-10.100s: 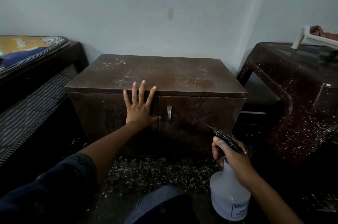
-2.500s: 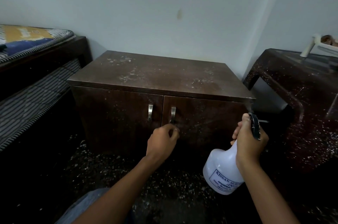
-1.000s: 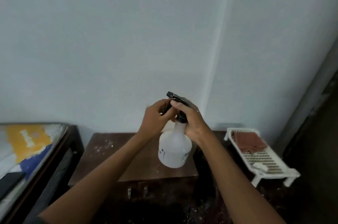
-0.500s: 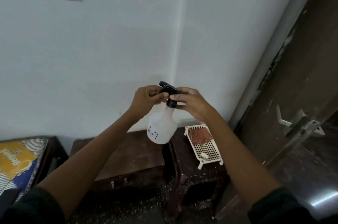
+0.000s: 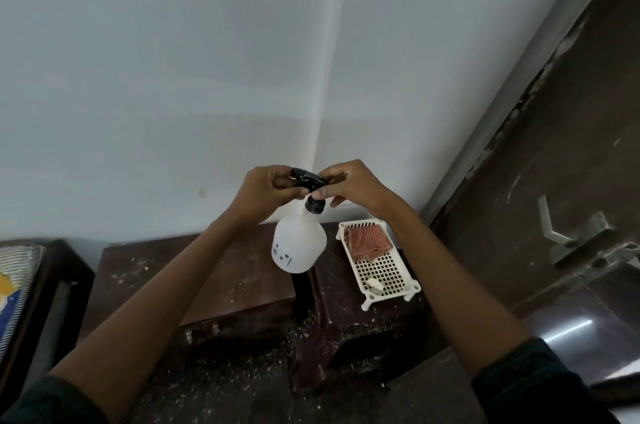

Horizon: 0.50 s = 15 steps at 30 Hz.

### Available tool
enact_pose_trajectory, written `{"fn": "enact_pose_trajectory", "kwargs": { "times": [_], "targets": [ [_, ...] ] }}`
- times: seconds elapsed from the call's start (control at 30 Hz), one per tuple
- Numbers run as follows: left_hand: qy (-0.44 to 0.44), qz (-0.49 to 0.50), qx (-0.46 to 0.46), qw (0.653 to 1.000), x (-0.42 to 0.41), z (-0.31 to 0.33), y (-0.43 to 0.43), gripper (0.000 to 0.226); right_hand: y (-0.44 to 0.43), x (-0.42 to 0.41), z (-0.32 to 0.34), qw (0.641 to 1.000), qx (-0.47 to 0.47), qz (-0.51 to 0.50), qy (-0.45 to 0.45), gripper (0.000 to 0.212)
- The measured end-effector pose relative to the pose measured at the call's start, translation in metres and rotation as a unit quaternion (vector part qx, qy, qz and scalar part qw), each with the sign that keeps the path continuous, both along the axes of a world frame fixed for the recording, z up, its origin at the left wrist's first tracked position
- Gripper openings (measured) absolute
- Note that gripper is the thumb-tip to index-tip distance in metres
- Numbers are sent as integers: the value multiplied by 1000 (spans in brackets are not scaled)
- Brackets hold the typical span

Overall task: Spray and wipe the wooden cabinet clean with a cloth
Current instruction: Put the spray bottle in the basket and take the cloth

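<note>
The bottle (image 5: 299,247) is smooth, milky translucent plastic; its sprayer (image 5: 308,178) is black plastic with a slight sheen. The cabinet (image 5: 221,271) is dark wood, its top matt and gritty with pale specks, its handles (image 5: 215,328) metal. The tray (image 5: 384,276) is white perforated plastic, and a reddish checked woven cloth (image 5: 367,243) lies at its far end. The wall (image 5: 156,77) is matt paint. The door (image 5: 571,146) is scuffed, its latch (image 5: 575,243) dull metal.

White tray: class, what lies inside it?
The tray holds a red checked cloth at its far end and a small white lump near the front. Anything beneath the cloth is hidden.
</note>
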<state>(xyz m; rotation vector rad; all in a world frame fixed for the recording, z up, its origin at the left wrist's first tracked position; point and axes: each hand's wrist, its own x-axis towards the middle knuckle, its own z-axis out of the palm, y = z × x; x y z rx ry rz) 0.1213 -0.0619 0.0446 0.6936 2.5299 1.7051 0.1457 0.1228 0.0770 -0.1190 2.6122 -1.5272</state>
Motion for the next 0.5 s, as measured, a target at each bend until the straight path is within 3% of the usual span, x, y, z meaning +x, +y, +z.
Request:
{"fn": "enact_pose_trajectory", "kwargs": {
  "times": [0.23,0.5],
  "targets": [
    [-30,-43,-74,996,-48,-36,31,18,31,-48,-38,996,67,8,-55,19],
    [-48,-33,-151,987,-66,-96,101,15,88,-81,-101,965,226,116,-64,22]
  ]
}}
